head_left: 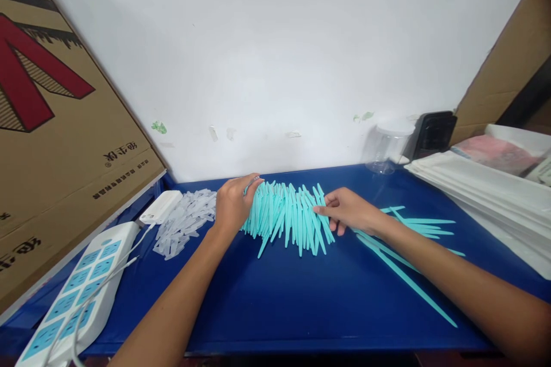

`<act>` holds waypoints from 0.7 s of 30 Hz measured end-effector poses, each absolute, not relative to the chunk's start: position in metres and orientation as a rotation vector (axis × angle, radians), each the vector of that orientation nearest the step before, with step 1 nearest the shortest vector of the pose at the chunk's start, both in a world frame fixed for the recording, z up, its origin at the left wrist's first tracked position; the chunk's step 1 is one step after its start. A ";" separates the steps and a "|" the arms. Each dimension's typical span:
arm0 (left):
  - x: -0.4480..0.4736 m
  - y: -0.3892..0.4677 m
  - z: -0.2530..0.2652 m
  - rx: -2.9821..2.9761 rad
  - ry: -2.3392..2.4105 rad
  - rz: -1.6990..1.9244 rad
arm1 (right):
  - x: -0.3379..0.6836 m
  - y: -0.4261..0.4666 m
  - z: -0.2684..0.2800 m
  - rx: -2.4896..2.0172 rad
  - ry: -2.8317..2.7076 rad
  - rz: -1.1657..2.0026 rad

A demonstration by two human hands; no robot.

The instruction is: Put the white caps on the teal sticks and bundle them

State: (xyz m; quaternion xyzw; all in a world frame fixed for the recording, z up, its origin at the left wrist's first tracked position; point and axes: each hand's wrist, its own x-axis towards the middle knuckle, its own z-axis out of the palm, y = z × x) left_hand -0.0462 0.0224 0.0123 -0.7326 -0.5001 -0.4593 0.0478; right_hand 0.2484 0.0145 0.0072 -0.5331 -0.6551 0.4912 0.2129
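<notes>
A wide row of slim, pointed turquoise plastic sticks point(293, 218) lies heaped across the middle of the blue table. At its left end is my left hand point(235, 200), thumb and forefinger closed on a small greyish, see-through piece point(251, 182). My right hand point(346, 209) is at the row's right end, its thumb and fingers closed on a turquoise stick; the fingertips are partly hidden. Left of my left hand lies a pile of small translucent plastic pieces point(185, 221). More loose turquoise sticks point(413, 284) lie spread under and beside my right forearm.
A white power strip point(97, 278) with cables and a white box-like device point(161, 206) stand left. A printed cardboard box point(64, 143) rises there. At the back right are a clear jar point(385, 149), a black object point(434, 133) and stacked white trays point(482, 189).
</notes>
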 end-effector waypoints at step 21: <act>-0.080 0.020 0.048 -2.034 -1.785 -0.702 | 0.249 0.012 0.014 -1.750 -2.080 1.033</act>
